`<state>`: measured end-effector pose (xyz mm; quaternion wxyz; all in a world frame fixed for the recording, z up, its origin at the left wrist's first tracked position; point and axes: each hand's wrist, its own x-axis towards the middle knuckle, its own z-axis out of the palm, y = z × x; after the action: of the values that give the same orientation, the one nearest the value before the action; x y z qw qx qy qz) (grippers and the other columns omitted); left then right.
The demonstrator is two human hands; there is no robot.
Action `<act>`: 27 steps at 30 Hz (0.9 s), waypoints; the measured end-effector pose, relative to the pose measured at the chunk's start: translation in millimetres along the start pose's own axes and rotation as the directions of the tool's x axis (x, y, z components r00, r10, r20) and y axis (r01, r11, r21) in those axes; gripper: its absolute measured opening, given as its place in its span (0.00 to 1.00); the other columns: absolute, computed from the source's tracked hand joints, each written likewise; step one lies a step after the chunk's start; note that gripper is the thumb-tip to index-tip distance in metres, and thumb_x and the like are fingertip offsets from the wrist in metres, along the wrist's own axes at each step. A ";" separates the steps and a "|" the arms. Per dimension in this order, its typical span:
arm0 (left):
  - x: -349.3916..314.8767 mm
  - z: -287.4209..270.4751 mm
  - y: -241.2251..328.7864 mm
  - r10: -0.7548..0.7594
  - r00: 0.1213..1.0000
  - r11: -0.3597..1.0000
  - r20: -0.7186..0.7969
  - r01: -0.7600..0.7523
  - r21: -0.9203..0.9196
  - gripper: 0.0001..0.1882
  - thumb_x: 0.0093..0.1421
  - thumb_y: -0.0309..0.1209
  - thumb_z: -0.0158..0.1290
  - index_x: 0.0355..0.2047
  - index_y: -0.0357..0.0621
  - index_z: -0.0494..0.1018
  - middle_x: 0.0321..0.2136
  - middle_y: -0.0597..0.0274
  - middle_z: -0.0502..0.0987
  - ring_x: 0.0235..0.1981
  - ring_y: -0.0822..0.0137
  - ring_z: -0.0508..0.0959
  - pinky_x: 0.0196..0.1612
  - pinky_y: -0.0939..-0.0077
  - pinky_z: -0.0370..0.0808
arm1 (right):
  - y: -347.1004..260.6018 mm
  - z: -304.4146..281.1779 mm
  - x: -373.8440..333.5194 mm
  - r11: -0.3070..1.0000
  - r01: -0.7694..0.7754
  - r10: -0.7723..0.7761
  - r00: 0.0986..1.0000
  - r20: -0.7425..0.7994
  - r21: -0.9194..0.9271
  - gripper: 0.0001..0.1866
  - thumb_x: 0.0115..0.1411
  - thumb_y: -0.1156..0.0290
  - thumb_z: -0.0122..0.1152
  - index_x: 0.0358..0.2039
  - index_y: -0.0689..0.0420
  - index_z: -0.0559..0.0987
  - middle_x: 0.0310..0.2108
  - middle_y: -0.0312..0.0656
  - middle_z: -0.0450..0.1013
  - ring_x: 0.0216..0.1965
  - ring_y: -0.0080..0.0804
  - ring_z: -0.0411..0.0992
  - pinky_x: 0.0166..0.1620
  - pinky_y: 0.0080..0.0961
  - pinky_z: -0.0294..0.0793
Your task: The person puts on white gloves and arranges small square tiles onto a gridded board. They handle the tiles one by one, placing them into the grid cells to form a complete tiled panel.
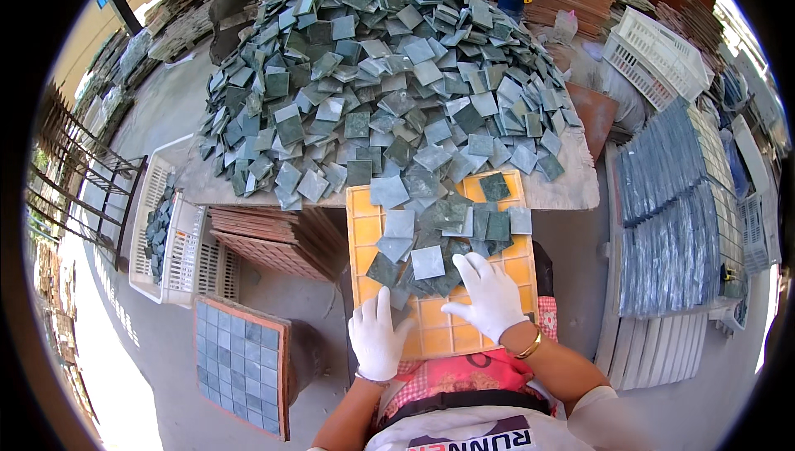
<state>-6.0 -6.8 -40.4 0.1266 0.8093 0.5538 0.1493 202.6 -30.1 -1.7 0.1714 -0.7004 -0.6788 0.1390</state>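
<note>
A yellow-orange tray [364, 219] with a pale raised grid lies in front of me, its far end against the table. Square grey-green stone tiles are heaped loosely over its middle and far part; one light grey tile [428, 262] lies on top. My left hand [377, 339], in a white glove, rests at the tray's near left edge, fingers stretched and thumb apart, close to the lowest tiles. My right hand [490, 300], gloved too, is spread over the near right part of the tray beside the heap. Whether its fingertips touch tiles, I cannot tell. Neither hand grips anything visible.
A big pile of similar tiles [373, 78] covers the table [580, 190]. At left stand a white crate [178, 260], stacked reddish trays [273, 240] and a tile-filled tray [240, 360]. Wrapped tile stacks [671, 219] stand at right, with white crates [658, 57] behind.
</note>
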 end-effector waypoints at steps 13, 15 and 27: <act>-41.2 -14.8 -34.9 0.427 0.893 0.893 0.142 -0.391 -0.222 0.33 0.41 0.38 0.67 0.48 0.42 0.71 0.44 0.54 0.73 0.47 0.51 0.70 0.52 0.58 0.67 | 55.9 -15.9 -75.7 0.995 0.093 -0.097 0.925 0.367 0.031 0.26 0.49 0.66 0.65 0.49 0.54 0.71 0.45 0.46 0.67 0.47 0.47 0.67 0.51 0.39 0.69; -42.0 -14.5 -34.0 0.399 0.909 0.911 0.120 -0.378 -0.165 0.32 0.40 0.39 0.67 0.47 0.43 0.72 0.45 0.56 0.72 0.49 0.52 0.69 0.53 0.58 0.66 | 52.5 -29.2 -81.2 0.994 0.097 -0.110 0.924 0.365 0.054 0.26 0.50 0.66 0.65 0.51 0.52 0.71 0.45 0.44 0.67 0.47 0.46 0.66 0.51 0.40 0.69; -31.8 -9.1 -18.4 0.401 0.909 0.915 0.117 -0.392 -0.096 0.31 0.44 0.40 0.64 0.48 0.41 0.73 0.46 0.58 0.70 0.50 0.53 0.66 0.54 0.57 0.64 | 42.2 9.8 -92.2 0.980 0.085 -0.127 0.965 0.230 0.182 0.22 0.54 0.66 0.62 0.49 0.58 0.71 0.44 0.46 0.68 0.45 0.46 0.68 0.50 0.38 0.69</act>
<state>-36.2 -29.6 -42.0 0.1588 0.9081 0.3625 0.1366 232.9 -122.5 -32.1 0.1545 -0.6236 -0.7167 0.2712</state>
